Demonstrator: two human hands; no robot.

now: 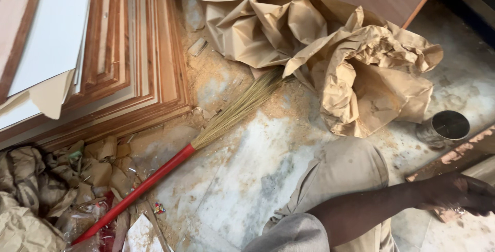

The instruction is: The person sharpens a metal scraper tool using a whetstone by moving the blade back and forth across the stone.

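Marble floor, pale with grey veins, dusted with sawdust and wood chips.

One hand in view at the lower right; the forearm crosses over a bent knee in beige trousers. Which hand it is cannot be told. It rests on a rough wooden board edge with patchy reddish coating, fingers curled loosely over it; whether the grip is closed on the board or only lying on it cannot be told. The other hand is out of view.

Just beyond the board: small round steel cup, upright on the floor, near the hand but apart from it.

Between cup and floor centre: large heap of crumpled brown paper, covering the upper middle of the floor.

Grass broom with a red handle lies diagonally; bristle tip tucked under the paper heap, handle end running into a pile of paper scraps and litter at the lower left.

Upper left: stack of plywood and laminate sheets with stepped edges.
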